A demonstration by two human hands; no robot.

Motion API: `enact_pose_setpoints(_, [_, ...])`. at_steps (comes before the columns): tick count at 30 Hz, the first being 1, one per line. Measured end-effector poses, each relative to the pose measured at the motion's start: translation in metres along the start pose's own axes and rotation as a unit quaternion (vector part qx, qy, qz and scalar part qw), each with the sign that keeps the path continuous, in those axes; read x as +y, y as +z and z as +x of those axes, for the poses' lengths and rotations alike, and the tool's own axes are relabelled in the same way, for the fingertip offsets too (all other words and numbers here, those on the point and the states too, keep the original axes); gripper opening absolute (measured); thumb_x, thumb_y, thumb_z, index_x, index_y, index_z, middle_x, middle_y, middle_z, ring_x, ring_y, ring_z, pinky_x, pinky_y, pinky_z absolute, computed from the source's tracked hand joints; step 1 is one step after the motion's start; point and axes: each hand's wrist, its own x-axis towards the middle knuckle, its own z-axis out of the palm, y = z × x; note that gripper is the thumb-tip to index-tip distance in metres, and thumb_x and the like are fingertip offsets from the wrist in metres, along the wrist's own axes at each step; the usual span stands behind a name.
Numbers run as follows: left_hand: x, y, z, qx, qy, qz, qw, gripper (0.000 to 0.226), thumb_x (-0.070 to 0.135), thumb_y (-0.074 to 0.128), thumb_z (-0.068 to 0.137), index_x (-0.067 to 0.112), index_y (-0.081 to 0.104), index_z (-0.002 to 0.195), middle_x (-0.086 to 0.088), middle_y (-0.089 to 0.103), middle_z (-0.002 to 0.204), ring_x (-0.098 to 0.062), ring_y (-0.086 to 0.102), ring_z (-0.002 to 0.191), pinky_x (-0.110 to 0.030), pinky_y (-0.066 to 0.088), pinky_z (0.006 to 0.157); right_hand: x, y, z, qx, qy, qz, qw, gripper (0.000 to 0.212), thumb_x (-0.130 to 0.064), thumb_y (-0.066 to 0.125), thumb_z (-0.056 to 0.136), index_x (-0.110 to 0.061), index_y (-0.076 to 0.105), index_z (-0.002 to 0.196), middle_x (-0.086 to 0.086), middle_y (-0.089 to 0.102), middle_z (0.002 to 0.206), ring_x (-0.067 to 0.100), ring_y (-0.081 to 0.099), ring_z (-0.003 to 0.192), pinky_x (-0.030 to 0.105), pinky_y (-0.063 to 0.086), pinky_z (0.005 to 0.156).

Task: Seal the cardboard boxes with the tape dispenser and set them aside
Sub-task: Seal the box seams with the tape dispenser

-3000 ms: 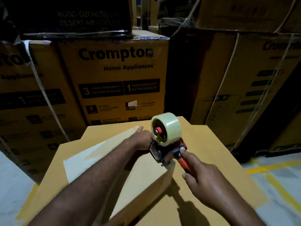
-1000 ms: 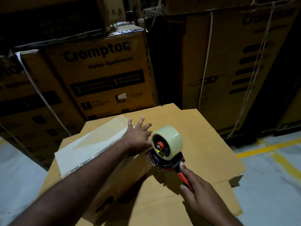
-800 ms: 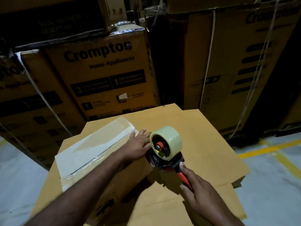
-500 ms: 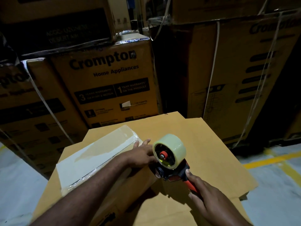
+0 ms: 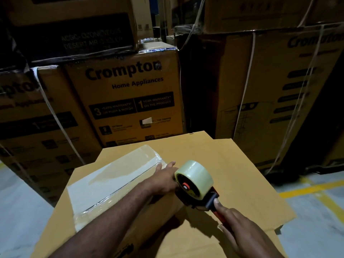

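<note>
Now the right grip (image 5: 242, 231) clasps the tape dispenser (image 5: 194, 180) at the cardboard box (image 5: 111, 181) corner, left grip (image 5: 164, 180) flat alongside.

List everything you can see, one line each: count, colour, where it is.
cardboard box: one, brown, top covered in clear tape, centre
tape dispenser: one, red and black with a clear roll, at the box's right end
cardboard sheets: at least two, tan, flat under the box
Crompton cartons: several, brown, stacked behind
strapping bands: several, white, round the cartons
floor marking: one, yellow, right
left hand: flat on the box top
right hand: gripping the dispenser handle
</note>
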Motion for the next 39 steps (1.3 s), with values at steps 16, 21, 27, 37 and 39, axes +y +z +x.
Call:
enact_pose_setpoints(16, [-0.020, 0.019, 0.012, 0.104, 0.042, 0.039, 0.993, 0.047, 0.058, 0.055, 0.087, 0.021, 0.061, 0.115, 0.005, 0.058, 0.137, -0.017, 0.015, 0.154, -0.061, -0.004, 0.121, -0.012, -0.018, -0.009, -0.044, 0.072, 0.235, 0.968, 0.064, -0.040, 0.065, 0.092, -0.078, 0.028, 0.128, -0.017, 0.066, 0.110, -0.005, 0.065, 0.087, 0.017, 0.049, 0.075])
enact_pose_setpoints(21, [-0.019, 0.023, 0.009, 0.129, 0.040, 0.086, 0.987, 0.037, 0.053, 0.048, 0.100, 0.036, 0.060, 0.131, 0.006, 0.055, 0.140, -0.016, 0.027, 0.146, -0.059, 0.001, 0.122, -0.003, -0.046, -0.021, -0.068, 0.153, 0.379, 0.910, 0.057, -0.020, 0.071, 0.092, -0.052, 0.047, 0.134, 0.008, 0.063, 0.114, 0.020, 0.069, 0.071, 0.032, 0.054, 0.062])
enact_pose_setpoints(27, [-0.011, 0.029, 0.002, 0.142, 0.061, 0.151, 0.976, 0.031, 0.044, 0.043, 0.105, 0.025, 0.063, 0.120, 0.003, 0.060, 0.125, -0.019, 0.039, 0.131, -0.056, 0.009, 0.121, -0.008, -0.054, -0.030, -0.007, 0.200, 0.574, 0.794, 0.055, -0.010, 0.067, 0.086, -0.023, 0.051, 0.137, 0.031, 0.060, 0.081, 0.033, 0.055, 0.057, 0.035, 0.048, 0.046])
enact_pose_setpoints(37, [-0.046, 0.049, -0.072, 0.095, 0.136, 0.153, 0.974, 0.049, 0.063, 0.031, 0.102, 0.030, 0.060, 0.124, 0.015, 0.040, 0.155, -0.007, -0.005, 0.155, -0.058, -0.008, 0.122, -0.032, -0.007, 0.028, 0.065, 0.270, 0.641, 0.715, 0.051, -0.016, 0.069, 0.083, -0.015, 0.050, 0.129, 0.022, 0.061, 0.076, 0.025, 0.053, 0.051, 0.026, 0.042, 0.040])
enact_pose_setpoints(39, [-0.046, 0.054, -0.075, 0.128, 0.116, 0.171, 0.970, 0.057, 0.056, 0.016, 0.102, 0.028, 0.055, 0.131, 0.009, 0.026, 0.166, -0.014, -0.008, 0.157, -0.060, -0.002, 0.122, -0.035, 0.009, 0.050, 0.067, 0.287, 0.597, 0.746, 0.047, -0.015, 0.070, 0.089, -0.017, 0.047, 0.131, 0.021, 0.065, 0.081, 0.023, 0.056, 0.055, 0.024, 0.039, 0.040])
